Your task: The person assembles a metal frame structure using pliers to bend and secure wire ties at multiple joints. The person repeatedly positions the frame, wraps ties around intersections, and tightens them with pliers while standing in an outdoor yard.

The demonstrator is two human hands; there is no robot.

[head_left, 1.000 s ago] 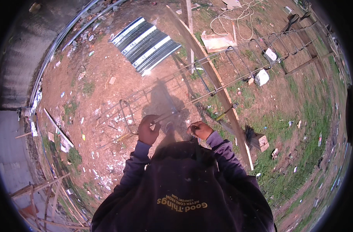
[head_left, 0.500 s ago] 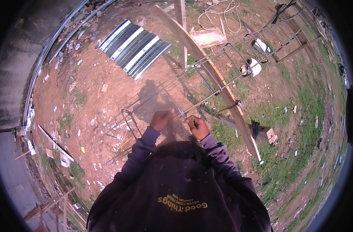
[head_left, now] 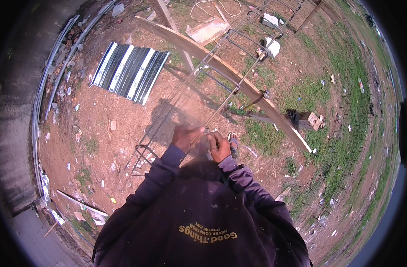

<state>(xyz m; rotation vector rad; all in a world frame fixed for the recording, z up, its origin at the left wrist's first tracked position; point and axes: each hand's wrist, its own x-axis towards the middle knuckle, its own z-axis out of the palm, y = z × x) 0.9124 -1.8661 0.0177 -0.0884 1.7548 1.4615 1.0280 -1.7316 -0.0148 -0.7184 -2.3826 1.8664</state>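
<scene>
A cage of thin steel bars (head_left: 222,105) with bent stirrups (head_left: 221,82) runs slantwise from lower left to upper right. My left hand (head_left: 185,136) is closed at the near long bar, its fingertips pointing toward the other hand. Close beside it, my right hand (head_left: 219,147) is pinched shut near the same bar; whatever lies between its fingers is too small to make out. Blur covers the space just beyond my hands. Another stirrup (head_left: 145,152) hangs on the cage left of my left hand.
A long wooden plank (head_left: 190,46) passes under the cage, on timber supports (head_left: 177,38). Dark tie wires (head_left: 292,117) bundle on a timber end at right. A striped corrugated sheet (head_left: 130,73) lies far left. White bags (head_left: 270,47) sit beyond. Litter dots the soil.
The view has shifted, so the cage and plank appear further left. My right hand has moved closer to my left. The pale blurred rod standing out beyond my hands no longer shows clearly.
</scene>
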